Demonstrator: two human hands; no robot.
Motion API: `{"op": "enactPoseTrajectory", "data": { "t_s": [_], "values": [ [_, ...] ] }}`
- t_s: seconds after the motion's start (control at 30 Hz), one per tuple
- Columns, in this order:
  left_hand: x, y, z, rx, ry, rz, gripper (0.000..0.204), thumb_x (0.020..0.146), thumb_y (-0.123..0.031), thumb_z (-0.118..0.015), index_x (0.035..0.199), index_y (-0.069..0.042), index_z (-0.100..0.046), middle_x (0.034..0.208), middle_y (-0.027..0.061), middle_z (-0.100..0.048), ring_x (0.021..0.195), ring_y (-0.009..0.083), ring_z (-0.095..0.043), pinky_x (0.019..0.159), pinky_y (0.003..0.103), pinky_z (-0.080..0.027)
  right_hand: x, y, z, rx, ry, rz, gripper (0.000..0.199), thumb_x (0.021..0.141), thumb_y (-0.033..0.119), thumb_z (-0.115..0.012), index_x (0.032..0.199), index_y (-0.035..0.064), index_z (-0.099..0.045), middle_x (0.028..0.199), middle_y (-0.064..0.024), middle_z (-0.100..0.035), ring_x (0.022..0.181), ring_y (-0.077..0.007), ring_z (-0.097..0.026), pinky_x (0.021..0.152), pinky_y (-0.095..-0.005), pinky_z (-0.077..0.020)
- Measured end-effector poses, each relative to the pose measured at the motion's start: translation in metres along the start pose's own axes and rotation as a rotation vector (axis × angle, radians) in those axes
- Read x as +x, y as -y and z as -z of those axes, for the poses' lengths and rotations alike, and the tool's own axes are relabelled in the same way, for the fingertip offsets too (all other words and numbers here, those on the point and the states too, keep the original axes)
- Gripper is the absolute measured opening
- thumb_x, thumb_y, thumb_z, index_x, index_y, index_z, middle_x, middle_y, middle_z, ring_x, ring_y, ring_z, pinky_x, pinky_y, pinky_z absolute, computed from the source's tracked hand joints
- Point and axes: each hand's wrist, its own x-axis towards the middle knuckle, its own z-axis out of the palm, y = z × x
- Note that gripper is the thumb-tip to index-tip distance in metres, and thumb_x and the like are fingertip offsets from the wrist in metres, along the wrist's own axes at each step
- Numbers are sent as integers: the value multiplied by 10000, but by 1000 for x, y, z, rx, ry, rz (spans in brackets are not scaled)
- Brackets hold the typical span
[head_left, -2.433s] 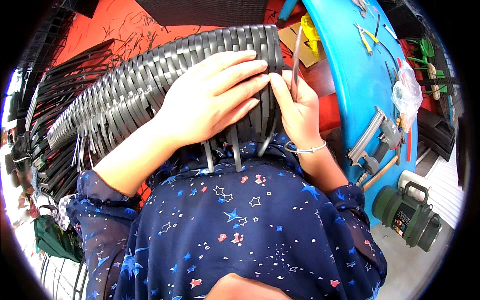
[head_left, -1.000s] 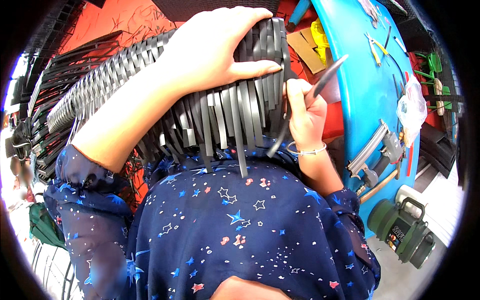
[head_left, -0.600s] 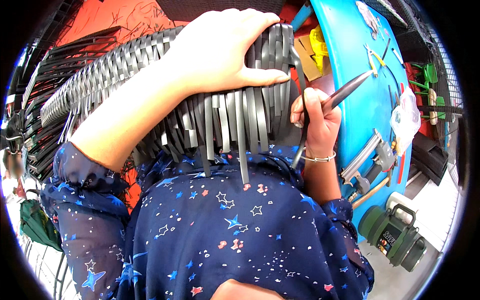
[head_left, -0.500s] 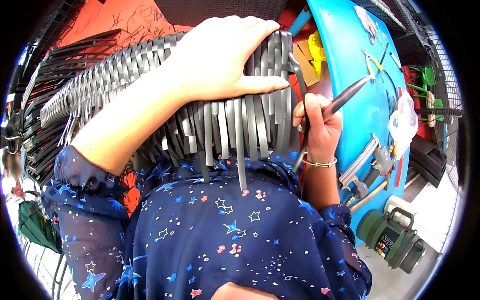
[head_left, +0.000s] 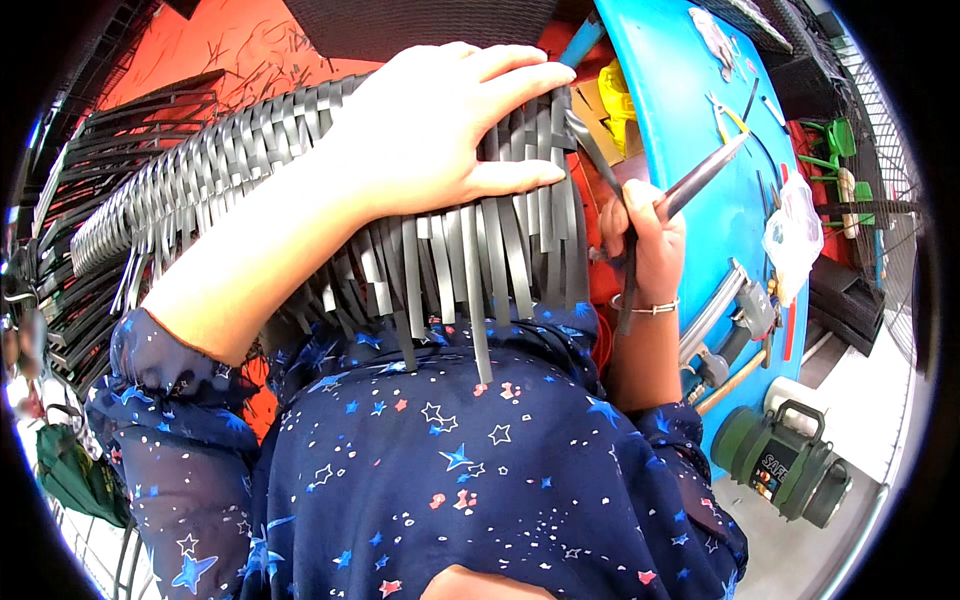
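A woven panel of flat grey-black strips [head_left: 225, 150] lies across my lap, its loose strip ends [head_left: 430, 265] hanging down over my shirt. My left hand [head_left: 440, 130] is spread flat on its right part, fingers and thumb apart near the edge. To the right of the panel, my right hand [head_left: 650, 240] is closed round a dark tapered tool [head_left: 705, 175] whose point sticks out up and to the right. A black strip [head_left: 592, 150] runs from the panel's right corner down to the fingers of that hand, and its tail hangs below them.
A blue table [head_left: 665, 90] on the right bears yellow-handled pliers [head_left: 730, 120], a clear plastic bag [head_left: 795, 235] and a grey air-tool-like device [head_left: 750, 310]. Below stands a green-black flask [head_left: 780, 465]. Black strips [head_left: 100, 150] crowd the left; scraps litter the red floor [head_left: 190, 50].
My right hand has moved slightly up and right from the panel's edge, and the strip at the corner now slants outward more. My left hand stays on the weave, barely shifted.
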Motion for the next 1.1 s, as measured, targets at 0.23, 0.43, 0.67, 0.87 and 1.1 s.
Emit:
{"op": "enactPoseTrajectory", "data": {
  "t_s": [0.23, 0.43, 0.67, 0.87, 1.1],
  "values": [
    [2, -2, -2, -8, 5, 10, 732, 830, -553, -679, 1404, -135, -503, 1360, 130, -555, 1200, 325, -566, 1001, 436, -449, 1, -18, 10, 583, 286, -84, 394, 1011, 254, -463, 652, 94, -485, 506, -31, -455, 406, -104, -352, 430, -255, -286],
    [2, -1, -5, 10, -1, 0, 736, 829, -549, -681, 1407, -132, -500, 1363, 129, -555, 1190, 325, -569, 997, 438, -451, -6, -33, 12, 140, 130, -274, 255, 965, 233, -599, 785, 53, -596, 538, 20, -484, 438, -53, -372, 428, -210, -262],
    [1, 0, -4, 67, 24, -21, 756, 827, -549, -684, 1421, -126, -487, 1424, 124, -513, 1204, 328, -560, 1011, 437, -445, 15, 5, -3, -42, -54, -256, 219, 951, 206, -669, 1072, 23, -657, 850, 26, -647, 552, 2, -431, 494, -180, -323],
    [0, 1, -3, 68, 26, -58, 807, 815, -571, -688, 1439, -112, -460, 1447, 120, -493, 1222, 327, -546, 1032, 439, -429, 27, 6, -27, -43, -60, -360, 200, 846, 173, -792, 863, 97, -608, 692, 79, -532, 539, 4, -410, 469, -183, -289],
    [0, -1, -6, 91, 43, -55, 853, 793, -558, -709, 1459, -108, -424, 1444, 129, -479, 1216, 332, -539, 1041, 436, -417, 17, 0, -42, -30, -187, -266, 224, 831, 161, -807, 862, 107, -591, 682, 94, -507, 505, 11, -368, 441, -189, -227]
  ]
}}
